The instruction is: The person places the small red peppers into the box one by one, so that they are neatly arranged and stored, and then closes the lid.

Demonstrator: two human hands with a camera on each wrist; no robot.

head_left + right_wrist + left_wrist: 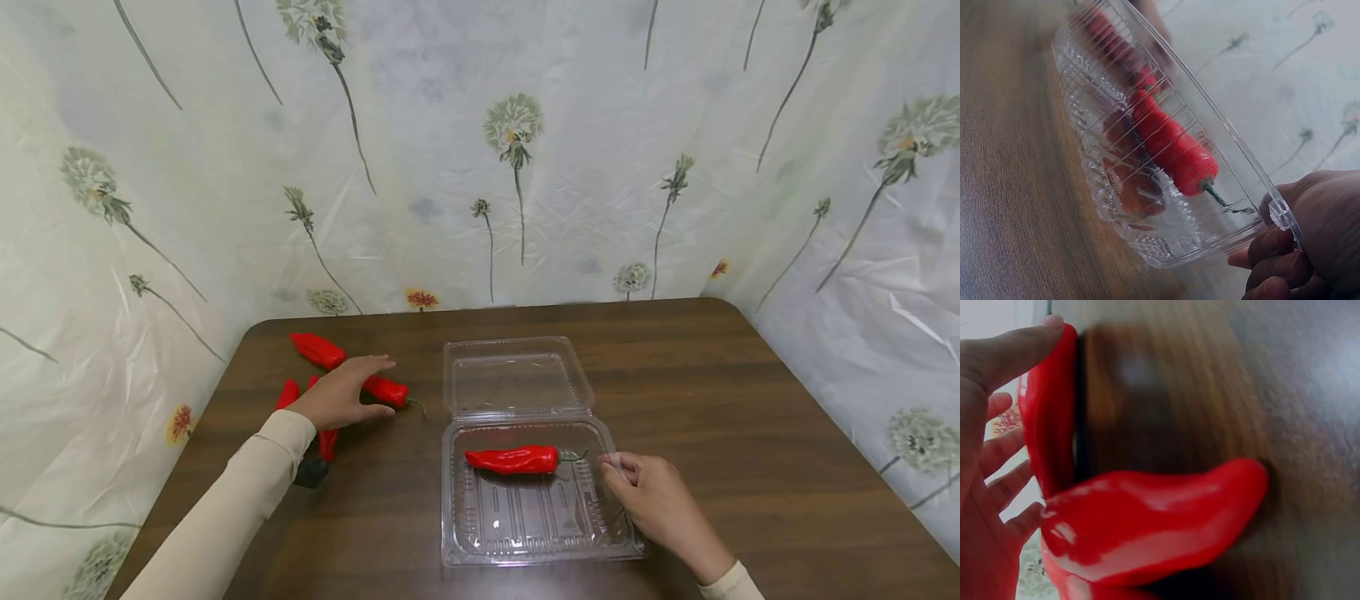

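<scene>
Right hand [648, 492]: thumb and curled fingers pinch the right-hand rim of a plastic container, near a small clear lug seen in the right wrist view. Cuff of a cream sleeve [731, 583] just behind this hand.

Container [480, 533]: clear, ribbed base; sits directly to the left of the right hand, its far rim hinged to a lid.

Red pepper [513, 460]: one, whole, glossy; lies crosswise in the container, to the left of the right hand, green stem pointing toward that hand's fingertips, tip toward the left hand's side.

Dark object [311, 472]: on the near side of the left wrist, below the cuff; too dim to name.

Loose peppers [327, 443]: red; under and beside the left wrist, partly covered by it, one end showing on the wrist's outer side.

Left hand [341, 396]: holds nothing; palm down, fingers reaching forward and thumb set apart from them, placed over red peppers. Long cream sleeve [247, 483] behind it.

Lid [517, 383]: clear, laid back beyond the base, to the right of the left hand.

Far pepper [386, 390]: red, stem pointing right, beyond the left thumb; more red shows past the knuckles, possibly a second pepper, the hand hiding the join.

Table [712, 383]: brown wood grain, beneath both hands and extending beyond them.

Cloth [420, 167]: pale, dandelion-printed, upright behind the table, farthest from both hands.
</scene>
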